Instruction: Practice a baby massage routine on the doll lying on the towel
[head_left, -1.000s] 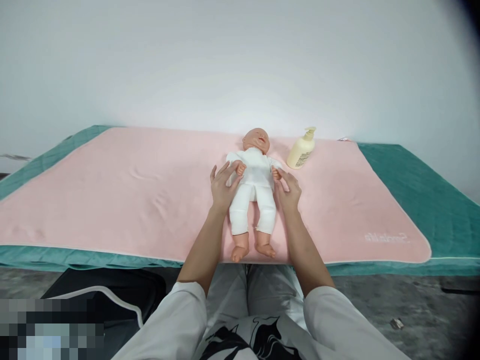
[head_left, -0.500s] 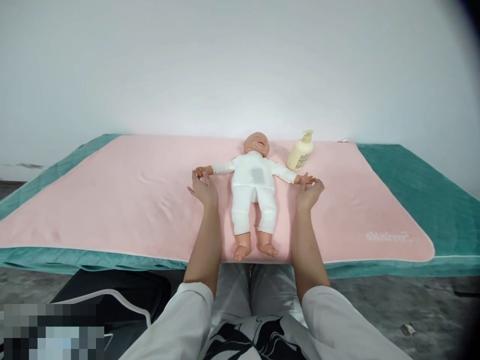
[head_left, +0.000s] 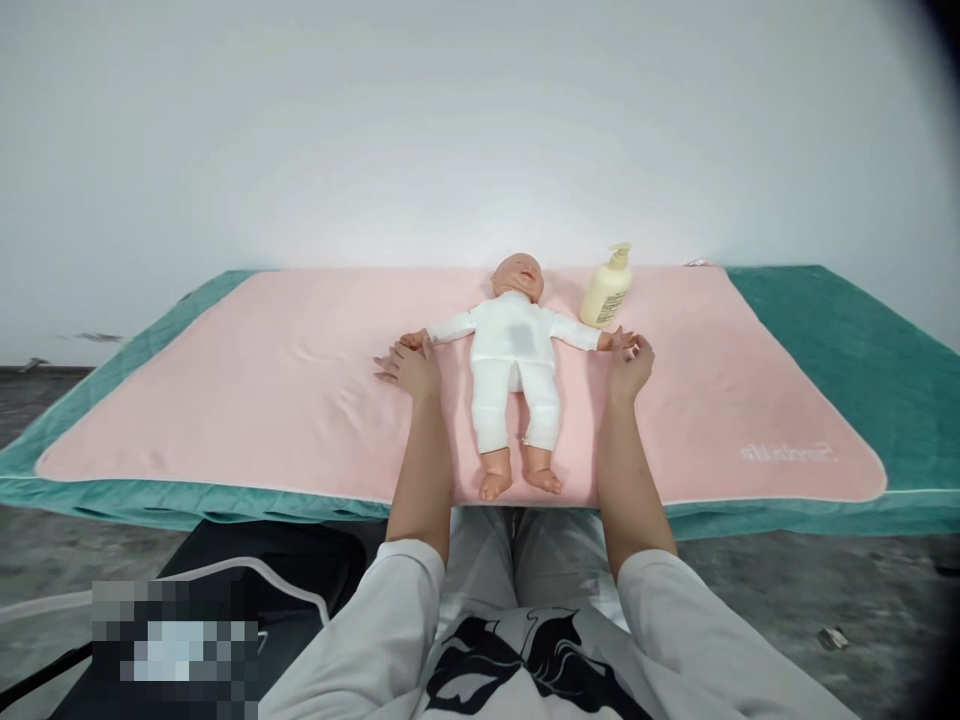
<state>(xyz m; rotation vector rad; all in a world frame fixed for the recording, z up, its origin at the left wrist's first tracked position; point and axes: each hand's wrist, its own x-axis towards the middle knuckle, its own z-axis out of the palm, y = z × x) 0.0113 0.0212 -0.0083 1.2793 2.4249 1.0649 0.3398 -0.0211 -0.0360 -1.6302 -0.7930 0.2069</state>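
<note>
A baby doll in a white suit with a grey patch on its chest lies face up, arms spread, on a pink mat. My left hand is at the doll's hand on the left, its fingers spread, with the thumb against the doll's wrist. On the other side, my right hand has its thumb and fingers closed round the doll's other hand. A pale yellow pump bottle stands beside the doll's arm on the right.
Under the mat is a green padded cover, along a white wall. A black object with a pale cable is below at the left. A small scrap lies on the floor at the right.
The whole view has shifted slightly. My left hand's fingers have spread and turned outward to the left. My right hand's fingers have drawn in closer on the doll's hand.
</note>
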